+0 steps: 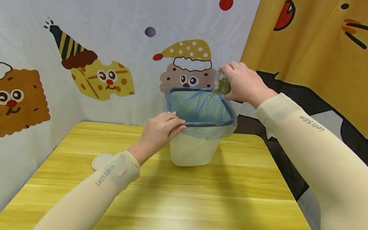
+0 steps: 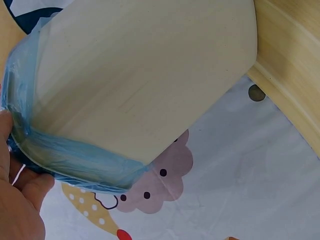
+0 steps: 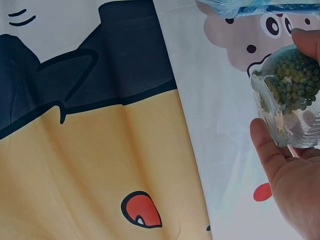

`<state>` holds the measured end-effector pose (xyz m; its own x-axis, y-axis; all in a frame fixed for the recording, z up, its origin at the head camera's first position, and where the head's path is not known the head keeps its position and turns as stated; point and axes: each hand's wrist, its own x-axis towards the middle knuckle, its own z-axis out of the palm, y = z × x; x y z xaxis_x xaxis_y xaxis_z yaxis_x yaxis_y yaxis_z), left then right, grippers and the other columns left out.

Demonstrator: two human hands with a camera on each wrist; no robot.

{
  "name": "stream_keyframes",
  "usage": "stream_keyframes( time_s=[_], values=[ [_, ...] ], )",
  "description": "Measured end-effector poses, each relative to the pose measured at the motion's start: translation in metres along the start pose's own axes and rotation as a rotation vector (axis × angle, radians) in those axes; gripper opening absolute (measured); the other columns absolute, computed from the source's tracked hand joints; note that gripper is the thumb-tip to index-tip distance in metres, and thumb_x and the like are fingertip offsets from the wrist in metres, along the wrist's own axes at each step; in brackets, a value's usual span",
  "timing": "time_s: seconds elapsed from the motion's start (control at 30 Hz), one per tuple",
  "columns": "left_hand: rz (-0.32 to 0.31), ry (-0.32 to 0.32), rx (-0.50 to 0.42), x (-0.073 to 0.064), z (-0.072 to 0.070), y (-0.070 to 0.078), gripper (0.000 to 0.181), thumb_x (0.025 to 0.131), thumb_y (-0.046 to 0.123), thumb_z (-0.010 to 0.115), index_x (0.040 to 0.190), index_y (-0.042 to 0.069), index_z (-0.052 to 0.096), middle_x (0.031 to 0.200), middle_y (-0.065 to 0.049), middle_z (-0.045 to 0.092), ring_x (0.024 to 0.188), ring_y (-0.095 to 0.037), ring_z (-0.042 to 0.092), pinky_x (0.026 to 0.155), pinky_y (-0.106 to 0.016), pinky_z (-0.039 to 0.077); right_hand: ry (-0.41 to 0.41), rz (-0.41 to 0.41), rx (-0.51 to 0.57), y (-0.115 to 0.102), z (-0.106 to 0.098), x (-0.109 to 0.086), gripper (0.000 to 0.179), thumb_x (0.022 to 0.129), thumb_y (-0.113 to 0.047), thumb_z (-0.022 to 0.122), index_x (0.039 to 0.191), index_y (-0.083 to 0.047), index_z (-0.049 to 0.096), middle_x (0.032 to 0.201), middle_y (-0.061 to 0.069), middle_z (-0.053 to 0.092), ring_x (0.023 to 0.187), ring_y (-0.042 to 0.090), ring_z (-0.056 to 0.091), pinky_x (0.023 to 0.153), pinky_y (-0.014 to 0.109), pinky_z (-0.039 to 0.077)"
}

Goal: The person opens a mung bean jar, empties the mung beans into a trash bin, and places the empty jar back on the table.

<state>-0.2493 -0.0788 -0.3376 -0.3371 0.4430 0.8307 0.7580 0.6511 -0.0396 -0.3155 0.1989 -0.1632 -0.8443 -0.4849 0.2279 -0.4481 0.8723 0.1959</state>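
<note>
A cream trash bin [image 1: 194, 151] lined with a thin blue plastic bag [image 2: 75, 155] stands on the table, its dark blue rim facing up. My left hand [image 1: 160, 129] grips the near left corner of that rim, fingers over the edge. Above the far right of the bin, my right hand [image 1: 244, 82] holds a clear jar [image 1: 219, 78] tipped sideways, its mouth toward the bin. Small green beans [image 3: 295, 82] lie inside the jar, and some are spilling from its mouth into the lined bin. The bin's bottom inside is hidden.
A round white lid [image 1: 101, 161] lies on the yellow wood-grain table [image 1: 178, 206], partly behind my left forearm. Behind the table hangs a pale cloth [image 1: 114, 19] with cartoon food faces, and an orange printed curtain [image 1: 325, 74] hangs at the right.
</note>
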Motion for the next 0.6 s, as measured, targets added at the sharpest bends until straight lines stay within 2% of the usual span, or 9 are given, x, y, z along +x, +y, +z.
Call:
stream_keyframes(
  time_s=[0.6],
  values=[
    [0.012,-0.017,-0.05,0.0008,-0.0025,-0.0022,0.017,0.095,0.021,0.082,0.106,0.008,0.083,0.102,-0.009,0.081,0.115,-0.034,0.077,0.104,-0.046,0.062,0.02,-0.025,-0.036,0.0015,-0.0021,-0.0008,0.087,0.085,-0.018,0.09,0.157,-0.001,0.044,0.154,0.028,0.049,0.136,0.048,0.048,0.113,0.064,0.052]
  ],
)
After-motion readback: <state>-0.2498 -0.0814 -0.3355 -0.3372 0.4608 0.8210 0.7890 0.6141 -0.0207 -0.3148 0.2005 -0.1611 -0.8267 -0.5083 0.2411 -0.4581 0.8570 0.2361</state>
